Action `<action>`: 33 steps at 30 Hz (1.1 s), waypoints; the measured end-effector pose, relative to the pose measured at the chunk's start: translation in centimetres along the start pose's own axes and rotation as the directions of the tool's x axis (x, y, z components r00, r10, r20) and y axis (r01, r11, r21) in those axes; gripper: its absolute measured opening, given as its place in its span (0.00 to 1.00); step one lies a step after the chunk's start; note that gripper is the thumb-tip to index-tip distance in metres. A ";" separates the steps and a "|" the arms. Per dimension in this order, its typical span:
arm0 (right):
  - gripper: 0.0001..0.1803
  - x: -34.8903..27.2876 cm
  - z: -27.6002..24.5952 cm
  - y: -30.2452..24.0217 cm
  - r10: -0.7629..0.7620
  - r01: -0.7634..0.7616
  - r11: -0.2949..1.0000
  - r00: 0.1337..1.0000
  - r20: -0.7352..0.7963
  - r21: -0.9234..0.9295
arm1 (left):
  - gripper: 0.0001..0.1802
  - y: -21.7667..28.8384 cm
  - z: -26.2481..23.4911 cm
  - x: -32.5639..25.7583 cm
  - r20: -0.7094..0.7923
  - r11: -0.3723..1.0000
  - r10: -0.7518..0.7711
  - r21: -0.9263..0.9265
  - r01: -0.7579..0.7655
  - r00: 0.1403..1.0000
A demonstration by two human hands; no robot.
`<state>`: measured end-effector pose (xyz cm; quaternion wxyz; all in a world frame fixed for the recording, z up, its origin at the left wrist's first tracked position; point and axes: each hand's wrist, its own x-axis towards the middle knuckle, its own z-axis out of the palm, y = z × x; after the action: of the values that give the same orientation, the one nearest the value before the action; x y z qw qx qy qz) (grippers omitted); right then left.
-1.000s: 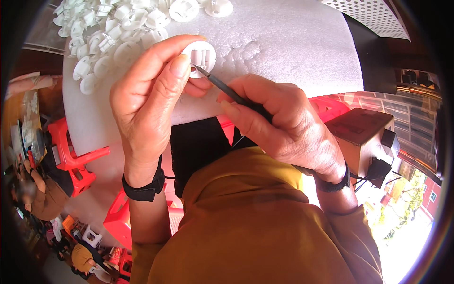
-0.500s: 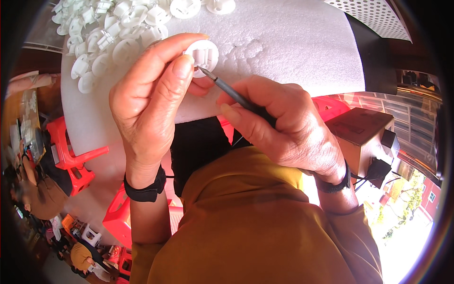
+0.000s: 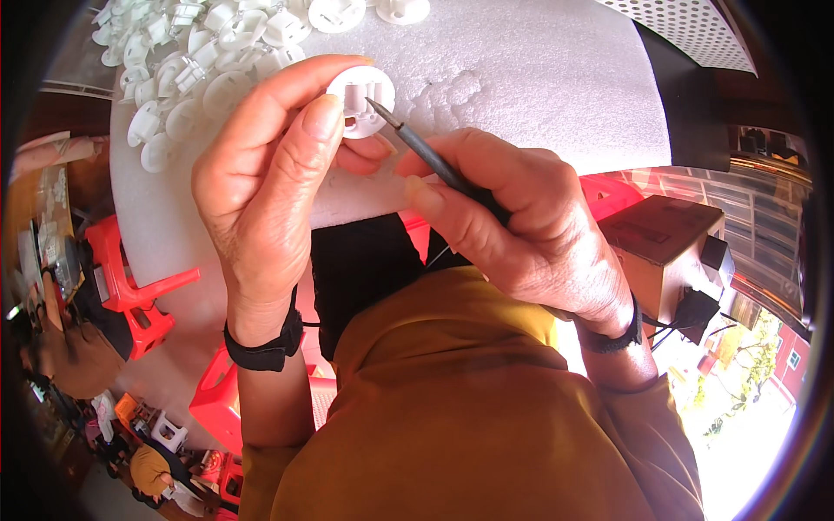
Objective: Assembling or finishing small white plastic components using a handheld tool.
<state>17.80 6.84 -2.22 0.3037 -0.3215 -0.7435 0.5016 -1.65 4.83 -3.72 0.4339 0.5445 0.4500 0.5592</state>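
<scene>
Between the thumb and fingers of my left hand [image 3: 269,165] is a round white plastic part [image 3: 380,85], held above the foam sheet. Its face is turned up, showing a recessed slot and a small brown spot low on its left. My right hand [image 3: 530,217] grips a soldering iron [image 3: 434,162] like a pen, with its dark handle partly hidden in the palm. The pointed metal tip is at the slot's right side; I cannot tell whether it touches. A heap of similar white parts [image 3: 230,91] lies beyond my left hand.
The white foam sheet [image 3: 556,87] covers the table, with a dented patch near the middle. At my right stand a brown box [image 3: 665,230] with black cables and, farther off, a perforated white panel [image 3: 686,30]. Red plastic stools [image 3: 130,278] and other people [image 3: 152,469] are at the left.
My left hand has shifted slightly left with the round part. The iron's tip has moved from the part's lower left edge up to its slot, uncovering the brown spot.
</scene>
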 end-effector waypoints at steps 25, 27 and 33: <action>0.09 0.1 0.2 -0.2 0.031 -0.029 0.997 0.999 0.021 -0.076 | 0.17 0.0 0.1 -0.2 -0.020 1.000 0.021 0.013 -0.021 1.000; 0.09 0.1 0.2 -0.2 0.027 -0.026 0.997 0.999 0.019 -0.072 | 0.17 0.0 0.1 -0.1 -0.021 1.000 0.022 0.010 -0.022 1.000; 0.09 0.0 -0.2 -1.0 0.087 -0.087 0.996 0.996 0.009 0.005 | 0.17 0.1 -0.1 -0.2 -0.031 0.999 -0.008 -0.032 0.007 0.999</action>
<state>17.74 6.68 -1.22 0.2789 -0.3506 -0.7288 0.5179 -1.77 4.62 -3.69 0.4375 0.5269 0.4500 0.5731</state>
